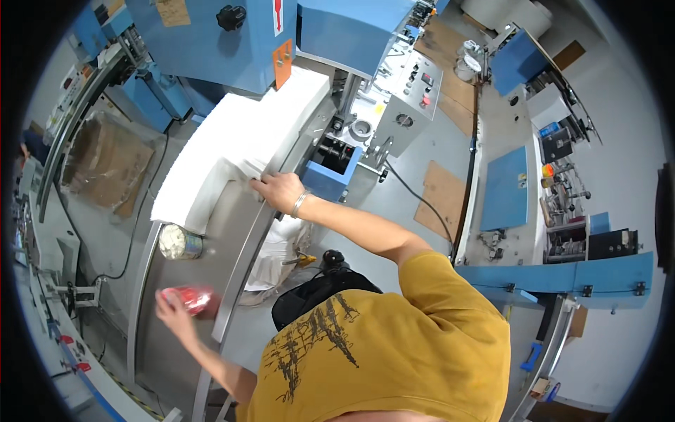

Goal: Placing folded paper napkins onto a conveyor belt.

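My left hand (176,314) is closed around a red-and-white object (191,299), blurred, its kind unclear, over the grey metal table (184,352). Further up, a thick stack of white sheets (218,141) lies along the table and reaches under a blue machine. My right hand (280,192) has its fingers closed on the near right edge of that stack, where the sheets bend and ripple. A round tub with whitish contents (180,242) stands on the table by the stack's near end, between my two hands.
Above the stack is the blue machine (211,42) with a black knob and an orange bracket. A control box with buttons (415,88) stands to the right. White crumpled material (278,260) lies below the table's right edge. A black cable (422,199) crosses the floor.
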{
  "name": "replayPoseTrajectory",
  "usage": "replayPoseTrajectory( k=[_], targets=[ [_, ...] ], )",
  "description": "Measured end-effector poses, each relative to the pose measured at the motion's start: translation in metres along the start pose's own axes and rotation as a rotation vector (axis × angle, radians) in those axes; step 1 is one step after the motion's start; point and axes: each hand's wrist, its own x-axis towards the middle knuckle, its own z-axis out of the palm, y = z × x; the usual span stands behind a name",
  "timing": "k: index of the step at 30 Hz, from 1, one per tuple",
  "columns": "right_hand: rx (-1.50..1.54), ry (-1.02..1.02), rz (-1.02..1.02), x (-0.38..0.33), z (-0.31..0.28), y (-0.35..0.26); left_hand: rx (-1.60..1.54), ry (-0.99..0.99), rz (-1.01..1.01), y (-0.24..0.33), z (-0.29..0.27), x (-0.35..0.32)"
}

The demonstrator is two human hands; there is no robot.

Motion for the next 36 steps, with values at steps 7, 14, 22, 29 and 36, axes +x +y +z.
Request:
replayPoseTrajectory(
  k=[7, 14, 22, 29, 36],
  targets=[
    [-0.052, -0.255, 0.027, 0.009, 0.005, -0.014, -0.061, -0.149, 0.245, 0.133, 0.033, -0.045],
    [-0.005, -0.002, -0.095, 0.003, -0.018, -0.012, -0.326, -0.118, 0.253, 0.205, 0.085, -0.02],
    [0.062, -0.051, -0.128, 0.001, -0.03, -0.014, -0.223, -0.02, 0.327, 0.225, 0.152, 0.011],
    [0.095, 0.015, -0.13, -0.001, -0.03, -0.009, -0.186, 0.004, 0.391, 0.23, 0.16, 0.013],
    [0.368, -0.101, -0.111, -0.008, -0.061, -0.015, -0.13, 0.43, 0.37, 0.196, 0.079, 0.036]
  ],
)
